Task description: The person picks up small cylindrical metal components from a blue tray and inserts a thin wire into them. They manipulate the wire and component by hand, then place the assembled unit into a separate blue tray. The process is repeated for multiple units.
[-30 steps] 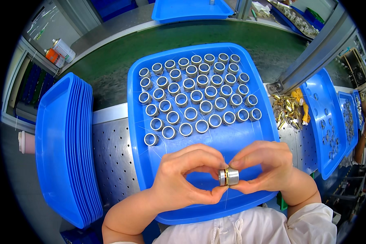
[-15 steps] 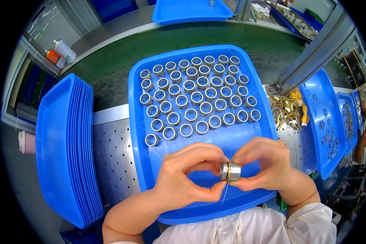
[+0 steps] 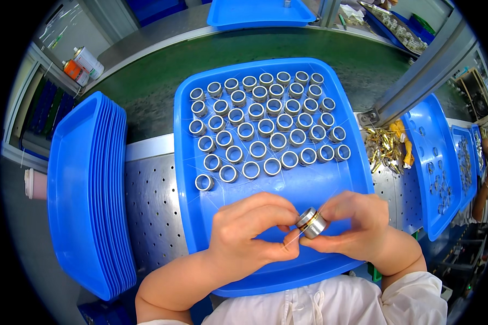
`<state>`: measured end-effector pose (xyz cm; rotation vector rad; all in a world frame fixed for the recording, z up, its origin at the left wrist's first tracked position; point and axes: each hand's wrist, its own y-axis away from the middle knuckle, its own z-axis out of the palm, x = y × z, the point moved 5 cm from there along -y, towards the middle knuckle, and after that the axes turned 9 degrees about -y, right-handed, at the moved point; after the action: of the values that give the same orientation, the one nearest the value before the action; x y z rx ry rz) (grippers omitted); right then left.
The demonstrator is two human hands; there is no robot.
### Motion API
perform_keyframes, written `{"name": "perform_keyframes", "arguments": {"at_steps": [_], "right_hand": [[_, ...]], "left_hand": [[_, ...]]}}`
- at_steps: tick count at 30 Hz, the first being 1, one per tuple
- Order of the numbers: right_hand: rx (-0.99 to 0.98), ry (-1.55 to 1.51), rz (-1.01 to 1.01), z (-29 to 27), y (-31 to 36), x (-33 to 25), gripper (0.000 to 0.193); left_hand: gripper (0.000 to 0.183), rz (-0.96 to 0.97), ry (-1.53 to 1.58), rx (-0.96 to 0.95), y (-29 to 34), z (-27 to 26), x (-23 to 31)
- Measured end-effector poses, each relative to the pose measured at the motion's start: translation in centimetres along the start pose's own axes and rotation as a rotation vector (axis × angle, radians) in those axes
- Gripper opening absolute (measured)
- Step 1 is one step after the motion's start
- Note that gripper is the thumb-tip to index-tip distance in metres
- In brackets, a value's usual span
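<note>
A short metal cylinder point(image 3: 313, 224) with a gold-coloured band round its middle is held tilted above the near part of a blue tray point(image 3: 276, 203). My right hand point(image 3: 360, 222) pinches it from the right, slightly blurred. From the left, the thumb and bent fingers of my left hand point(image 3: 252, 227) close at its rim. A thin pale wire point(image 3: 302, 233) runs from the band down across my left thumb; whether the fingers also grip it is unclear. Further up the tray, several open metal rings point(image 3: 265, 127) stand in rows, with fine wires sticking out among them.
A stack of blue trays point(image 3: 87, 200) stands at the left. Right of the main tray lie a pile of gold-coloured metal pieces point(image 3: 384, 149) and a yellow cloth point(image 3: 404, 142). Blue trays with small parts point(image 3: 436, 173) and a slanting metal post point(image 3: 423, 70) are further right.
The cylinder has turned from lying level to tilted, its left end now pointing up. The wire has swung from hanging down to running toward my left thumb. My left fingertips have shifted slightly left.
</note>
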<state>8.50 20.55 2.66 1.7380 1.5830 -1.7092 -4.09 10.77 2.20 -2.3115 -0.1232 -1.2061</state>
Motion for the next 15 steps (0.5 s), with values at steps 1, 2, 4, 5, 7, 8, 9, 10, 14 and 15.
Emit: {"name": "perform_keyframes", "arguments": {"at_steps": [1,2,4,5,7,8,9,10,14,15], "right_hand": [[0.0,0.004,-0.009,0.0,0.1,-0.1,0.032],[-0.001,0.007,-0.018,0.1,0.1,-0.1,0.032],[-0.002,0.009,-0.033,0.2,0.2,-0.2,0.032],[-0.002,0.007,-0.038,0.2,0.2,-0.2,0.032],[0.002,-0.004,-0.043,0.3,0.1,-0.3,0.031],[0.006,-0.013,-0.043,0.3,0.0,-0.3,0.031],[0.012,-0.018,-0.043,0.3,-0.1,-0.4,0.031],[0.017,-0.016,-0.049,0.3,-0.1,-0.4,0.031],[0.041,-0.006,-0.048,0.1,0.0,-0.2,0.031],[0.048,-0.002,-0.038,0.1,0.0,-0.1,0.031]], "left_hand": [[0.02,0.001,-0.006,-0.001,0.0,0.0,0.0],[0.02,0.001,-0.012,-0.003,0.1,0.0,0.1],[0.019,0.006,-0.018,-0.005,0.2,0.0,0.1],[0.019,0.01,-0.018,-0.006,0.2,-0.1,0.1],[0.02,0.026,-0.026,0.005,0.3,-0.2,0.1],[0.02,0.037,-0.034,0.018,0.4,-0.2,0.0],[0.02,0.052,-0.039,0.029,0.3,-0.3,-0.1],[0.021,0.05,-0.037,0.01,0.3,-0.3,-0.1],[0.021,-0.076,0.093,-0.038,0.0,-0.2,-0.7],[0.021,-0.137,0.159,-0.044,0.0,-0.1,-1.0]]}}
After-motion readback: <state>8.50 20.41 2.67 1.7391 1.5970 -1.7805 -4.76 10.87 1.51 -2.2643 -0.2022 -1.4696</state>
